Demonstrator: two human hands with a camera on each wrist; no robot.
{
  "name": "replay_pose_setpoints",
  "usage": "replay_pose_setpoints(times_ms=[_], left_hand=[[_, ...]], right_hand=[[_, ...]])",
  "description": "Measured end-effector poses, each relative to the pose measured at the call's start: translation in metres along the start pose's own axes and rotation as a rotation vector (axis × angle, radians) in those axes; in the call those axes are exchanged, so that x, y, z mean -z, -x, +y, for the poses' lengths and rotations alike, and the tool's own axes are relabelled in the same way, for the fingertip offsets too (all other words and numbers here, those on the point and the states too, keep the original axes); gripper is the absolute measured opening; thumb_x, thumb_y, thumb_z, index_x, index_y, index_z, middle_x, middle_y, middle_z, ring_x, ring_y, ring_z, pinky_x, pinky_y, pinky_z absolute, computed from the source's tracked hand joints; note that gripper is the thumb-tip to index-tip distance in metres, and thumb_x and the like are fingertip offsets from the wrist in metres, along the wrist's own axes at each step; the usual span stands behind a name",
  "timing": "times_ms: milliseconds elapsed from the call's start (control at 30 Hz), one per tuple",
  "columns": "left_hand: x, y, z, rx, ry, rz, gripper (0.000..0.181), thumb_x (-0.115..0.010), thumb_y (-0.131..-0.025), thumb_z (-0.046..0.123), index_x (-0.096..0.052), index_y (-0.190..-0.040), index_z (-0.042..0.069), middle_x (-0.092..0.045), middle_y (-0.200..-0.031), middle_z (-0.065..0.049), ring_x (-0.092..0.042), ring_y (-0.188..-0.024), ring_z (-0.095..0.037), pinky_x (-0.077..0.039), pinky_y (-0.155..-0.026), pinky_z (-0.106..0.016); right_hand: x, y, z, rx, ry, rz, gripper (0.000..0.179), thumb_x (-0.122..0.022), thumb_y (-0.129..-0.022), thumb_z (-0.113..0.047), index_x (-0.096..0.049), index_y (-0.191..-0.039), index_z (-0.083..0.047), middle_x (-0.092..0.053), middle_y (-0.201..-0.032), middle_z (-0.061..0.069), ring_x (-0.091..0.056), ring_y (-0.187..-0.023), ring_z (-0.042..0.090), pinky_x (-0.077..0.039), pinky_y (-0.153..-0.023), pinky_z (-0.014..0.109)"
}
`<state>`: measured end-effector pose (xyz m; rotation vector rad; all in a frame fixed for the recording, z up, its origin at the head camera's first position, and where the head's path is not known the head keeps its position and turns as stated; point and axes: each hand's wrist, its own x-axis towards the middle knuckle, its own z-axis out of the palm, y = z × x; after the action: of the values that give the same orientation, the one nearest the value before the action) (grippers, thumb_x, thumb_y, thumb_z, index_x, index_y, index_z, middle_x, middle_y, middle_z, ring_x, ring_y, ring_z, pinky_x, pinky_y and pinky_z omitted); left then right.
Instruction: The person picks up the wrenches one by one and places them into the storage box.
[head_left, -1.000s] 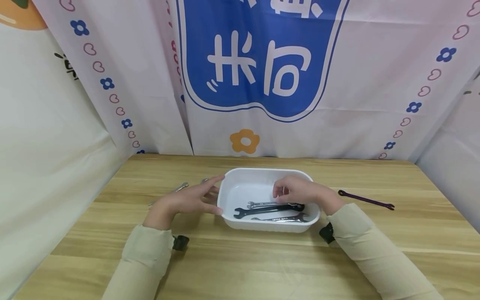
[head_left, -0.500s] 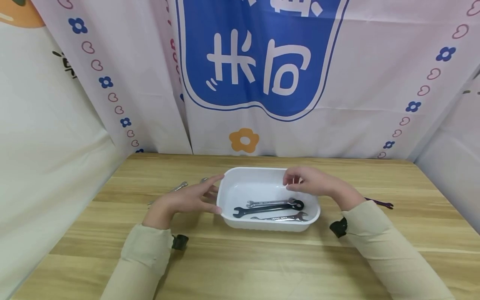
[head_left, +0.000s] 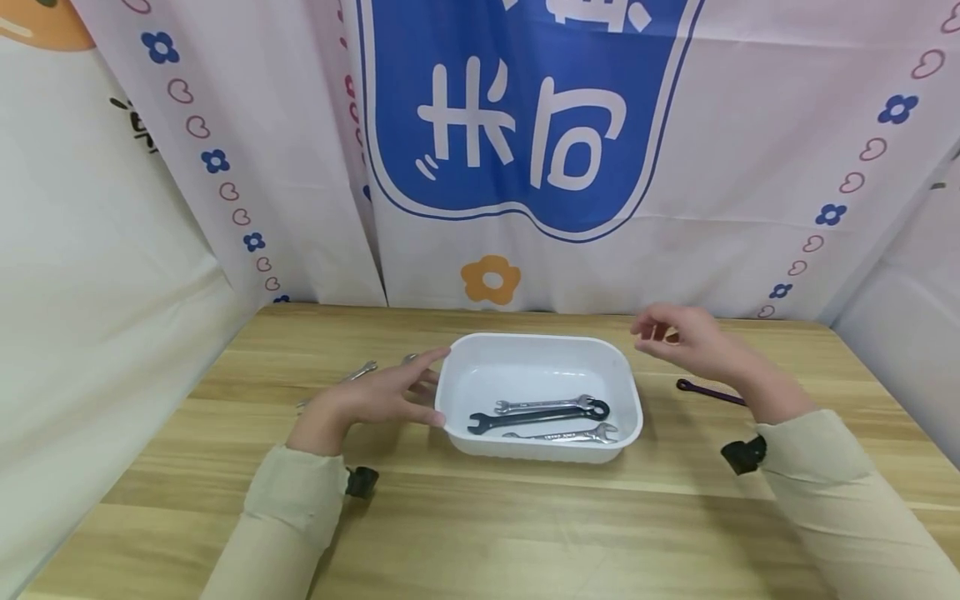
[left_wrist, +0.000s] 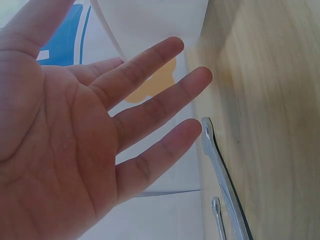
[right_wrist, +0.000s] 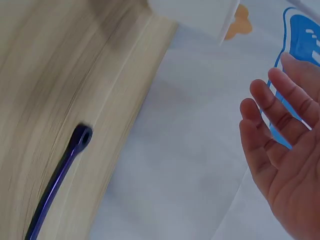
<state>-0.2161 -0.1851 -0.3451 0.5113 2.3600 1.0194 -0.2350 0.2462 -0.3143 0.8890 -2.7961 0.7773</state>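
Observation:
A white plastic bin [head_left: 538, 452] stands mid-table. In it lie a small silver wrench [head_left: 540, 406], a black wrench [head_left: 525, 417] and another silver wrench [head_left: 581, 436]. My left hand [head_left: 378, 396] is at the bin's left side, fingers spread, thumb and index by the rim; the left wrist view shows nothing in its palm. My right hand [head_left: 686, 337] hovers beyond the bin's right end, fingers loosely bent and holding nothing. A purple wrench [head_left: 708, 391] lies on the table near it, partly hidden by the right forearm in the head view.
Left of the bin, partly behind the left hand, silver wrenches [left_wrist: 222, 175] lie on the wooden table [head_left: 480, 525]. A printed cloth [head_left: 600, 275] hangs along the table's back edge, with pale cloth at both sides.
My right hand has risen out of the bin and moved right, past its rim. The three wrenches in the bin stay as they were. My left hand has kept its place.

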Motion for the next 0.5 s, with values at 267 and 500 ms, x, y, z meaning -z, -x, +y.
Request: replay_pose_setpoints(times_ms=[267, 500], left_hand=[[0.0, 0.001, -0.001, -0.007, 0.002, -0.002, 0.103, -0.079, -0.084, 0.037, -0.012, -0.161, 0.026, -0.054, -0.146, -0.01, -0.049, -0.137, -0.033, -0.04, -0.111, -0.059], [0.0, 0.001, 0.0, -0.01, 0.007, -0.005, 0.103, -0.079, -0.084, 0.036, -0.011, -0.161, 0.026, -0.054, -0.146, -0.011, -0.049, -0.137, -0.034, -0.04, -0.112, -0.059]], right_hand=[[0.015, 0.026, 0.022, -0.094, 0.034, 0.028, 0.012, -0.069, -0.093, -0.011, -0.069, -0.104, -0.005, -0.067, -0.091, 0.002, -0.056, -0.083, 0.008, -0.056, -0.075, 0.031], [0.021, 0.044, 0.039, -0.134, 0.064, 0.018, 0.013, -0.069, -0.094, -0.014, -0.069, -0.105, -0.007, -0.066, -0.091, 0.0, -0.054, -0.081, 0.002, -0.054, -0.07, 0.025]])
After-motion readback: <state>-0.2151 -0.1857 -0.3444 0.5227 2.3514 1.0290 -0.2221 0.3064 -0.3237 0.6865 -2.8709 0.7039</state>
